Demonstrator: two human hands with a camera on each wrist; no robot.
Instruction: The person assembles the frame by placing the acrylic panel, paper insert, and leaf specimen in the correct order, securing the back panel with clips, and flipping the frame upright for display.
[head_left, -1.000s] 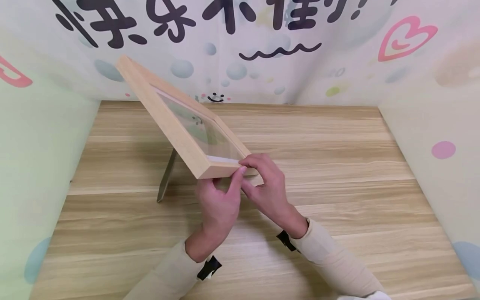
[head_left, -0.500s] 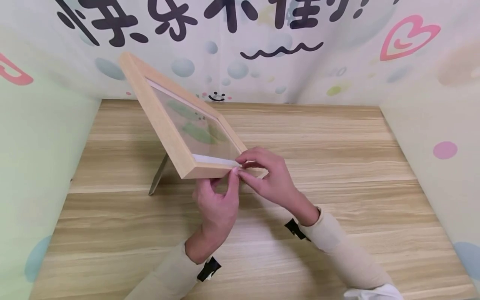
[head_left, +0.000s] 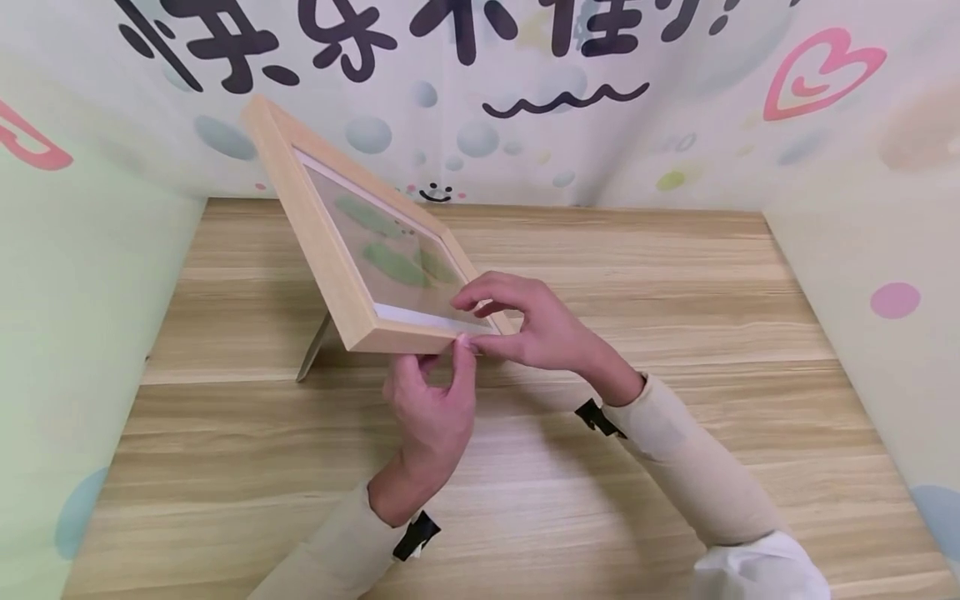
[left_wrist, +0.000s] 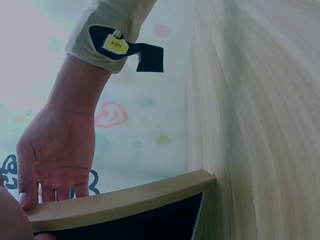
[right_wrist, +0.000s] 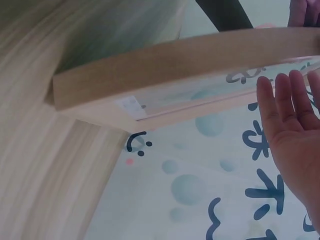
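A light wooden picture frame (head_left: 326,242) leans back, its clear pane (head_left: 397,250) facing up and right. My left hand (head_left: 431,408) pinches the near rail from below, thumb on its edge. Close beside that thumb, my right hand (head_left: 543,325) has its thumb at the near rail and its loosely bent fingers over the pane, apart from the thumb. In the right wrist view, the right hand's fingers (right_wrist: 295,100) look nearly straight in front of the frame. The left wrist view shows the frame's dark back (left_wrist: 145,220); whether the right fingertips touch the pane is unclear.
A slim support leg (head_left: 313,348) slants down behind the frame toward the wood-grain table (head_left: 675,292). Printed walls stand at the back (head_left: 525,158) and both sides. Black straps (head_left: 417,535) sit at both sleeve cuffs.
The frame's near left corner has swung left and slightly up, turning its face more toward me. The right hand's fingers have moved left over the pane and spread from the thumb. The left hand barely moved.
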